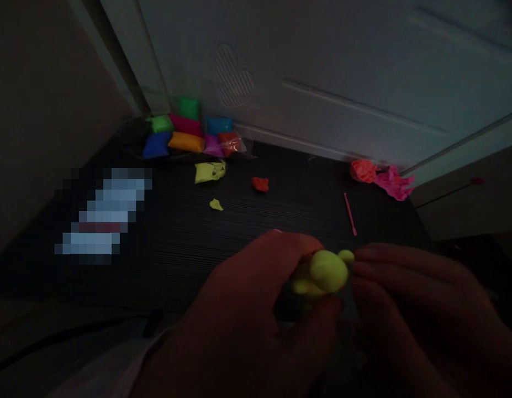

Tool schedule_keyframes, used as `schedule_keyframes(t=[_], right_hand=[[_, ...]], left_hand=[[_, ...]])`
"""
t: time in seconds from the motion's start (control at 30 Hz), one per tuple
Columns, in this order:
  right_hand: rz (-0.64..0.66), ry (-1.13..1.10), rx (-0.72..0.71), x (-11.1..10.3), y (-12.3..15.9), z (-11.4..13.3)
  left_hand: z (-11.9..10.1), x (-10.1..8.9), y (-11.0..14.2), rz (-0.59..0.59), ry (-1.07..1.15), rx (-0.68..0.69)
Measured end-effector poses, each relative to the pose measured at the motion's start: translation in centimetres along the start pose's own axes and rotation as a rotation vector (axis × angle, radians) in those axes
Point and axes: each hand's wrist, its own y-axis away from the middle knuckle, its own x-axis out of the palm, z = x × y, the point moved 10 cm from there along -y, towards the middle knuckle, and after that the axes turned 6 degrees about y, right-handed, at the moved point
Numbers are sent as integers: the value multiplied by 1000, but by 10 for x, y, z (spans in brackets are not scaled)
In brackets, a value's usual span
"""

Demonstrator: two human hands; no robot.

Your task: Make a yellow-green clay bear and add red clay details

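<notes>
Between the fingers of my left hand [247, 298] is a yellow clay figure [328, 271], made of a round ball with smaller lumps below it. My left thumb presses on its near side and the fingers curl round the far side. At the ball's right side sits a small yellow clay lump [346, 256]. The fingertips of my right hand [421, 298] are pinched together against that lump. Part of the figure's lower side is hidden by my left hand.
Several coloured clay packets [186, 141] lie at the back left. Nearer are a torn yellow packet [209, 172], a yellow scrap [216, 205] and a red piece [260, 184]. A pink tool [350, 214] and crumpled pink wrappers [394, 182] lie right. A blurred-out rectangle [106, 215] lies left.
</notes>
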Motion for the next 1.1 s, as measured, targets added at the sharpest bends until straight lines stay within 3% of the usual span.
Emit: schedule_keyframes(t=[0.27,0.7,1.1], right_hand=[[33,53,2,2,3,-1],[66,34,8,3,1,-3],[91,3,17,-3,11,-14]], left_hand=[[1,0,-1,-30,-33,12],[3,4,-1,65,12,10],[27,22,-3,223,440,-268]])
